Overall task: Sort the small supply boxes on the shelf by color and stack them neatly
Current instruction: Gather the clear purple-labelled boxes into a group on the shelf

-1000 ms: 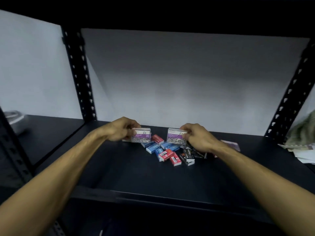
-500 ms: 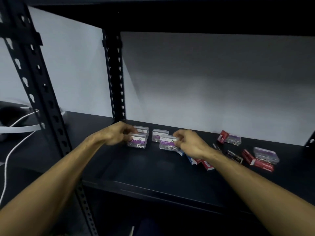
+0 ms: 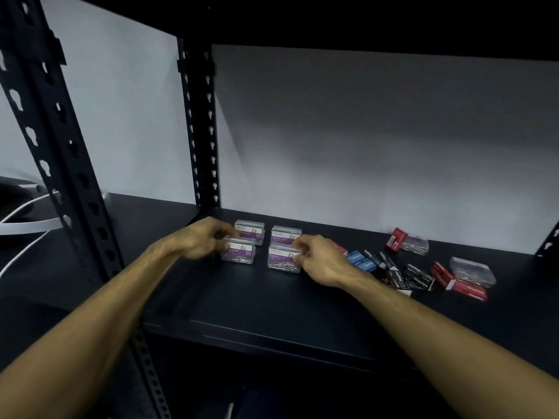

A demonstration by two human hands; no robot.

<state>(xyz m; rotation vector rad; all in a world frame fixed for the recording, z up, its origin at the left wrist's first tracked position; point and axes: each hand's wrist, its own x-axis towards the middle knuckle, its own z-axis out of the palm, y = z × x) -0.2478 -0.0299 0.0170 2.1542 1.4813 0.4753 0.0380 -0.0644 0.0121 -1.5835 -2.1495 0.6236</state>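
Observation:
Several clear paper-clip boxes with purple labels stand in two rows on the black shelf (image 3: 272,300). My left hand (image 3: 202,241) grips the front left box (image 3: 239,254), which rests on the shelf. My right hand (image 3: 317,260) pinches the front right box (image 3: 282,259), also down on the shelf. Behind them stand the back left box (image 3: 251,232) and the back right box (image 3: 286,234). Right of my right hand lie blue boxes (image 3: 360,261), black staples boxes (image 3: 414,278) and red boxes (image 3: 459,282) in a loose heap.
Another red box (image 3: 396,238) and clear box (image 3: 416,246) lie near the back wall, and a clear box (image 3: 472,270) sits at the far right. A perforated black upright (image 3: 60,164) stands at the left, a second post (image 3: 201,131) behind. White cables (image 3: 27,225) run at far left.
My view has swung left. Both hands carried their purple-label boxes leftward away from the heap and set them down in front of two others on the shelf.

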